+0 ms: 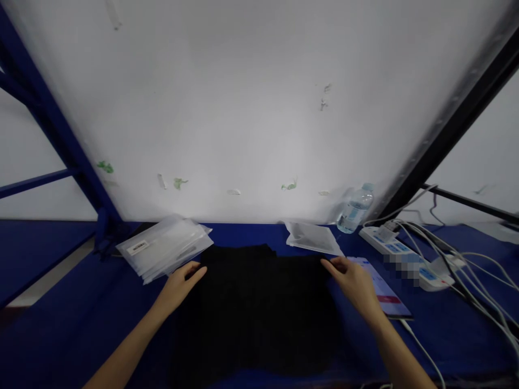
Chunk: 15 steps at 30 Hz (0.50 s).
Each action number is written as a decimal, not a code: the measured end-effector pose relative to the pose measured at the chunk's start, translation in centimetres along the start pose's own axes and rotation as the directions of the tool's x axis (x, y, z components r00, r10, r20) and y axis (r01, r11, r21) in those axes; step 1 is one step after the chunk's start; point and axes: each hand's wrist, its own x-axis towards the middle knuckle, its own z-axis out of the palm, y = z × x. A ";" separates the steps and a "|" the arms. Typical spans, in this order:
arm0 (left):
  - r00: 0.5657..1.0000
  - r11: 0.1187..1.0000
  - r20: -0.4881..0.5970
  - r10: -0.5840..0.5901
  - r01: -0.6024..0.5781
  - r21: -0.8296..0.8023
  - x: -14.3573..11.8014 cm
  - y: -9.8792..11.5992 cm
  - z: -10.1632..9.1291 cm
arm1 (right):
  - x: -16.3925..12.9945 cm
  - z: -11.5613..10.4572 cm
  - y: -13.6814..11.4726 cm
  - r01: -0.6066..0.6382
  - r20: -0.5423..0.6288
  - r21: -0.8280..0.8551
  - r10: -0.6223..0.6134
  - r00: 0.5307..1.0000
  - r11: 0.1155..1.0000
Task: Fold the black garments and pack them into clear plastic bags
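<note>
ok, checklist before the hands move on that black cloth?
1. Cloth flat on the table: ok.
2. Left hand at the cloth's left top corner: ok; grip cannot tell.
3. Right hand at the right top corner: ok; grip cannot tell.
4. Bags apart from cloth: not ok, they meet its corner.
5. Phone apart from cloth: cannot tell, hand hides its edge.
6. Bottle and power strip apart from cloth: ok.

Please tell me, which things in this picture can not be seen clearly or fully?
- Head view: label on the clear bags, too small to read.
- Power strip, partly blurred over.
- Phone, partly covered by the right hand.
- Black cloth, near edge cut off by the frame; too dark for detail.
- Left hand: grip on the cloth unclear.
</note>
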 end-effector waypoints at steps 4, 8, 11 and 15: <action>0.999 0.999 -0.045 -0.025 0.026 0.019 -0.4 0.5 -0.2 | -2.3 0.9 -7.3 0.223 -0.126 -0.108 -0.236 0.963 0.969; 0.999 1.000 -0.039 -0.018 0.018 0.012 -0.4 0.3 -0.2 | -5.7 6.4 -12.5 0.538 0.011 -0.251 -0.554 0.833 0.805; 0.999 1.000 -0.036 -0.006 0.006 -0.005 -0.3 0.0 -0.2 | -7.2 9.5 -13.4 0.641 0.109 -0.265 -0.638 0.762 0.720; 1.000 0.999 -0.025 -0.009 0.008 -0.034 -0.5 0.0 -0.3 | -6.9 8.4 -12.2 0.603 0.073 -0.169 -0.601 0.796 0.779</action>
